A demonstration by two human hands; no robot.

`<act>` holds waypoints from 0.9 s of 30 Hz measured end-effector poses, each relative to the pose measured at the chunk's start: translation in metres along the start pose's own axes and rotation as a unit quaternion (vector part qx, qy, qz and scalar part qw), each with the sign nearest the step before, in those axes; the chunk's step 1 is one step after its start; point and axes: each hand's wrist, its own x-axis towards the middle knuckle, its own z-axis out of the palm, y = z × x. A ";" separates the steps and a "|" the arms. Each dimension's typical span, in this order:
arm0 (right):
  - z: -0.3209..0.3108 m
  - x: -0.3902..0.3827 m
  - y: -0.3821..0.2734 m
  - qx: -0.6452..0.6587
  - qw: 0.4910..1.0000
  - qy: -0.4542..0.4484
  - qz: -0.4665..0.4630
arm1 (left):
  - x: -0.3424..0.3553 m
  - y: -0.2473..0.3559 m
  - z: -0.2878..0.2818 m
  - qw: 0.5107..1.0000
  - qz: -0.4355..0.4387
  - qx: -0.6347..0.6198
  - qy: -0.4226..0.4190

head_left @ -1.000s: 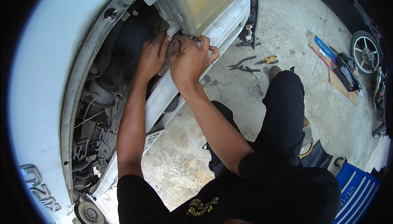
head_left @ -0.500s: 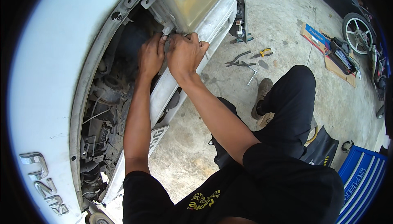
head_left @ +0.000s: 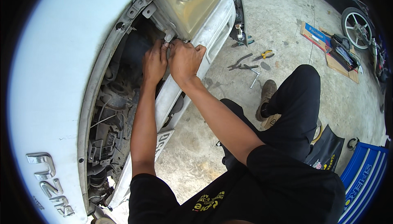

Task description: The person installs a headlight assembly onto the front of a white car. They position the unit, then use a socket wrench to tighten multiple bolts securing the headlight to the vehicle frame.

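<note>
Both my hands work side by side at the front of a white vehicle, just below a yellowed headlight point(head_left: 190, 5) and beside a metal bracket point(head_left: 169, 35). My left hand point(head_left: 154, 63) is closed, thumb and fingertips pinched together at the bracket's lower end. Pressed close against it, my right hand point(head_left: 185, 62) has its fingers curled down behind the white bumper point(head_left: 163, 101). Whatever small part the fingertips hold is hidden by the hands.
Left of my arms lies the dark engine bay point(head_left: 112, 101), framed by the white body panel point(head_left: 49, 89). On the concrete floor are dark pliers point(head_left: 241, 64), yellow-handled pliers point(head_left: 264, 55) and an L-shaped wrench point(head_left: 254, 78). A blue ribbed case point(head_left: 364, 183) stands at lower right.
The whole view has shifted slightly, so the vehicle and floor tools appear a little lower and to the right. Both hands stay at the bracket, with the right fingers slightly repositioned.
</note>
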 end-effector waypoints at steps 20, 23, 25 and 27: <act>0.003 0.001 0.004 -0.111 0.991 -0.057 -0.054 | 0.002 0.000 -0.003 0.999 0.011 -0.047 -0.003; 0.001 0.003 0.006 -0.117 0.989 -0.076 -0.058 | 0.003 0.000 -0.003 0.998 0.012 -0.069 -0.007; 0.000 0.003 0.007 -0.109 0.988 -0.089 -0.060 | 0.003 0.001 -0.003 0.998 0.012 -0.058 -0.004; -0.001 0.002 0.010 -0.084 0.991 -0.081 -0.062 | 0.002 0.001 -0.004 0.999 0.015 -0.048 -0.006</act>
